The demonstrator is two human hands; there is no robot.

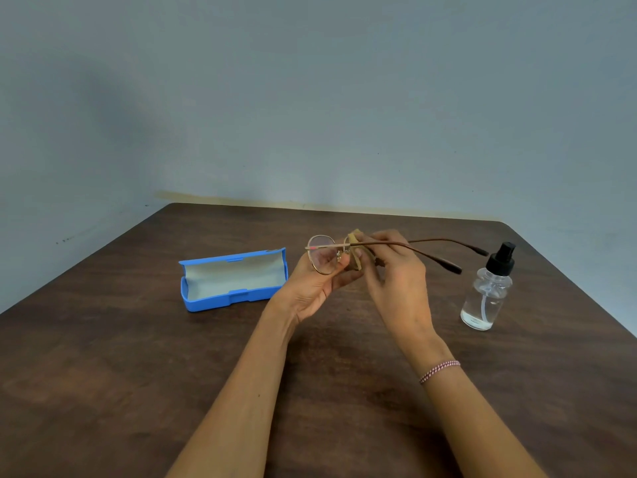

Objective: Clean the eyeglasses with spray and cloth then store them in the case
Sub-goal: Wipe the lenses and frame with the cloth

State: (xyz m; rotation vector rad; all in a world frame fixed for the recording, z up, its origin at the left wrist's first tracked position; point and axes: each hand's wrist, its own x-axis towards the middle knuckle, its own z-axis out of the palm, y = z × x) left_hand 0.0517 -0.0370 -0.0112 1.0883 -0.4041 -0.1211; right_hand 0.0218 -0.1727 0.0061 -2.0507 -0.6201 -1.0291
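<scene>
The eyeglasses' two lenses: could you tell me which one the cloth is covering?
The lens nearer the spray bottle: the right hand pinches the tan cloth around it. The other lens, toward the blue case, is bare.

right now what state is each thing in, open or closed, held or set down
blue plastic glasses case, open, nothing inside, on the dark wooden table
clear spray bottle with black pump top, upright, partly filled, untouched
round gold-rimmed eyeglasses, arms unfolded, held above the table
tan cloth, folded over one lens
left hand, holds the frame at the other lens
right hand, fingers pinch the cloth on the lens
</scene>
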